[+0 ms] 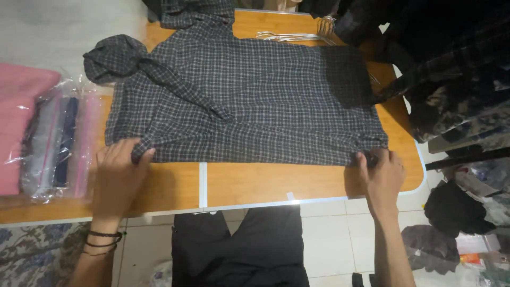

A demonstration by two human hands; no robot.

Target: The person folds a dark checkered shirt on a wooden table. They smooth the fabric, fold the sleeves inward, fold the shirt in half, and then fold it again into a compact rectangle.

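At nine o'clock on the bench (pixel 175 186), the left hand (pixel 118 175) has its fingers clamped on the checked shirt's (pixel 244 101) near corner; the shirt stretches crosswise to three o'clock, where the right hand (pixel 380 178) pinches the other corner.

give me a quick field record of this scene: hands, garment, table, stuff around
left hand: left hand pinches the near left corner of the dark plaid shirt
right hand: right hand grips the shirt's near right corner
garment: spread flat, one sleeve folded across the body
surface: wooden folding table with a pale edge
left of shirt: clear plastic bags of folded clothes, and a pink folded item
far edge: white hangers
right side: dark clothes pile
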